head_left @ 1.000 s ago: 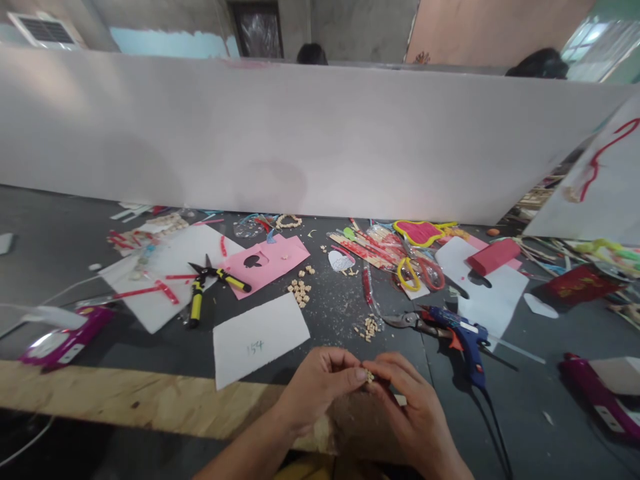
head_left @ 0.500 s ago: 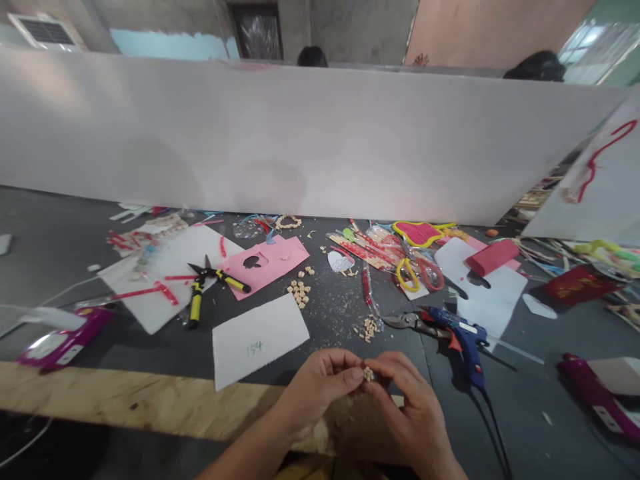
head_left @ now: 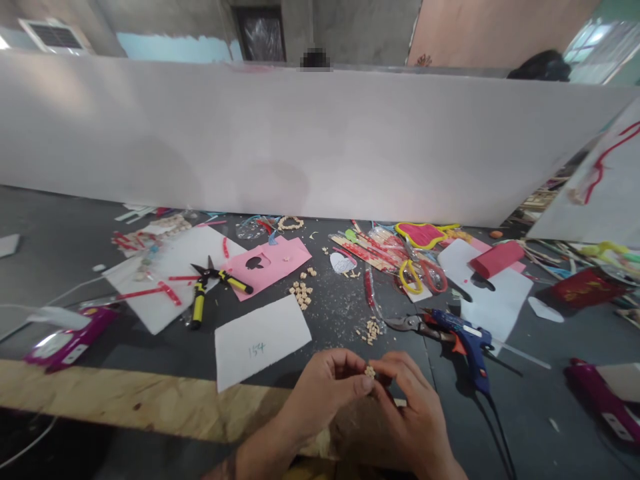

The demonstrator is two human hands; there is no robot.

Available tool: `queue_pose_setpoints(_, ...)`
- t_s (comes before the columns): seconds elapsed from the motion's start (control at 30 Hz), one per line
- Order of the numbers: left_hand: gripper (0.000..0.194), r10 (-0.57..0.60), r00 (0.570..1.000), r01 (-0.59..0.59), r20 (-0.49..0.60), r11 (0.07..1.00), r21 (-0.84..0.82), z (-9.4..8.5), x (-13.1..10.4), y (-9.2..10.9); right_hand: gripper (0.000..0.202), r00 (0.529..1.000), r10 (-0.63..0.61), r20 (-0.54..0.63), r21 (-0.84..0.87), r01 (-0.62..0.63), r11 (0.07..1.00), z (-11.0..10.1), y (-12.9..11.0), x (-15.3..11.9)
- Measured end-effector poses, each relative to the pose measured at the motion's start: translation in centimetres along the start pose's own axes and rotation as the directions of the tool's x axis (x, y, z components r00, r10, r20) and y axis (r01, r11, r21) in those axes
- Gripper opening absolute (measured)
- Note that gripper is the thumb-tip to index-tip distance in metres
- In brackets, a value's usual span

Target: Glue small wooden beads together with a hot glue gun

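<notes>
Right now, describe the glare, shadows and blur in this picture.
Head view: pale glare at upper left on the white partition; head view: a soft shadow beside the blue glue gun; head view: the small pale cluster between left hand and right hand too soft for fine detail.

On the left, spread black-and-yellow pliers, one handle over a cut-out pink paper. Nearer, a white card marked 154. Farther right, scissors with one yellow and one orange-red loop. Behind, an upright white panel, with dark hair just above its top edge. High on the left, a louvred vent.
</notes>
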State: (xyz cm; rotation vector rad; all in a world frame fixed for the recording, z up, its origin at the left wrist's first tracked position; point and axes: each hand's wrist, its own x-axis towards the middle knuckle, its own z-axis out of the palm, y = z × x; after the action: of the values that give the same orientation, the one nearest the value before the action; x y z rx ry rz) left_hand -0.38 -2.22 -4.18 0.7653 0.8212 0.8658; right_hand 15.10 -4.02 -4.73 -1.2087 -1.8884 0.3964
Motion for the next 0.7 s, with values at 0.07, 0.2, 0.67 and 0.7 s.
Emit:
queue_pose_setpoints(0.07, 0.021, -0.002, 1.0, 0.002, -0.025, 1.0, 0.029, -0.1, 0.1, -0.2, 0.012, 1.0, -0.009, 0.002, -0.007, 0.009, 1.0, 0.1, 0.1, -0.1)
queue_pose_setpoints(0.2, 0.021, 0.025, 1.0, -0.024, -0.018, 0.998, 0.064, -0.3, 0.2, -0.6, 0.012, 1.0, -0.013, -0.006, -0.022, 0.013, 1.0, 0.3, 0.2, 0.0)
queue_pose_setpoints(0.67, 0.017, 0.412, 0.883, -0.134, -0.225, 0.68, 0.721, -8.4, 1.5, 5.9, 0.026, 1.0, 0.007, 0.002, -0.188, -0.006, 0.982, 0.2, 2.6, -1.4)
queue_pose_setpoints(0.7, 0.019, 0.443, 0.867, -0.111, -0.226, 0.615, 0.78, -9.5, 2.0, 6.7, 0.025, 1.0, -0.007, -0.003, -0.203, 0.006, 0.979, 0.1, 3.0, -1.6)
